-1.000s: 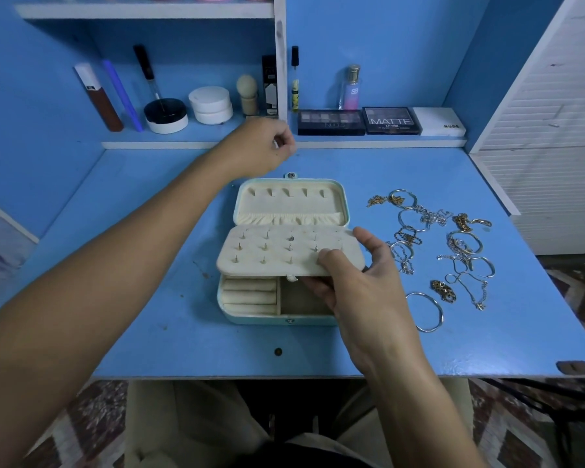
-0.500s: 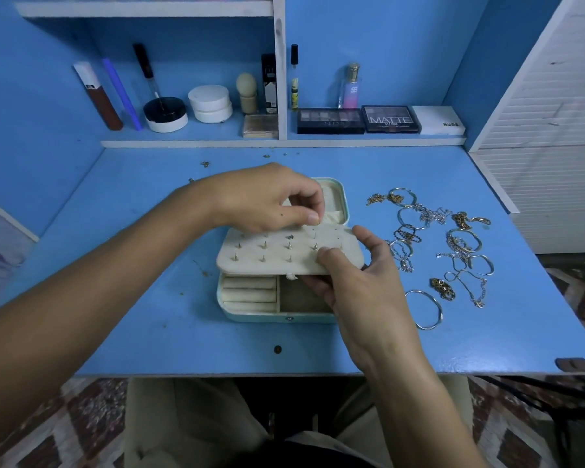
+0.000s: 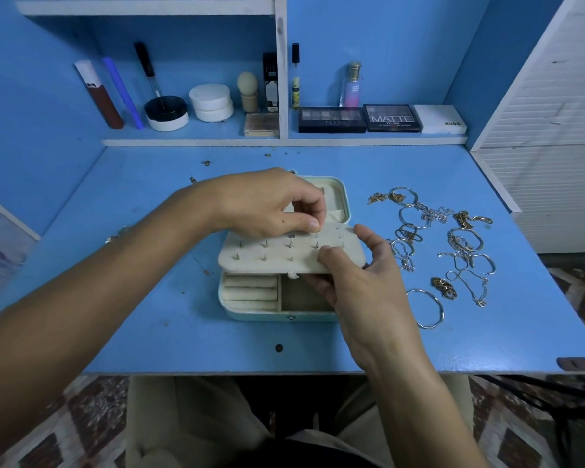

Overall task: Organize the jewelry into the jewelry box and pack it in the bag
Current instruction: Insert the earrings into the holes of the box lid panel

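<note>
Your right hand (image 3: 362, 282) grips the cream earring panel (image 3: 284, 251) over the open jewelry box (image 3: 250, 298). Your left hand (image 3: 264, 204) pinches a stud at its far edge; loose jewelry (image 3: 446, 238) lies just right.

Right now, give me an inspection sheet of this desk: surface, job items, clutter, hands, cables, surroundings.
Surface: blue painted desk, scuffed, with small specks.
Job's things: pale mint jewelry box open; cream earring panel studded with earrings, lifted over the compartments; loose gold and silver chains and bangles on the right; no bag seen.
Clutter: a few tiny pieces near the back edge.
Hands: left hand pinches an earring at the panel; right hand grips the panel's right end.
Cables: nothing seen.
Surroundings: shelf with makeup palettes, white jars, perfume bottle; white slatted cabinet.
</note>
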